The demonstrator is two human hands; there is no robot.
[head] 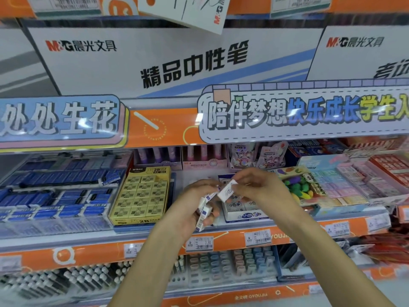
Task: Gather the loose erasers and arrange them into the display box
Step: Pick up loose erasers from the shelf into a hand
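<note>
My left hand [194,203] is closed around a bunch of small white erasers [204,212] with blue ends and barcodes, held above the shelf edge. My right hand [256,187] pinches one white eraser [226,191] between thumb and fingers, just right of the bunch. Directly behind and below the hands sits the white and blue display box [245,214], with a few white erasers standing in it. My hands hide the box's back part.
A yellow box of 2B erasers [141,196] stands left of the display box. Blue eraser trays [55,196] fill the far left. A box of colourful shaped erasers [303,187] and pastel eraser trays [354,185] lie right. Orange shelf edge with price tags [257,238] runs below.
</note>
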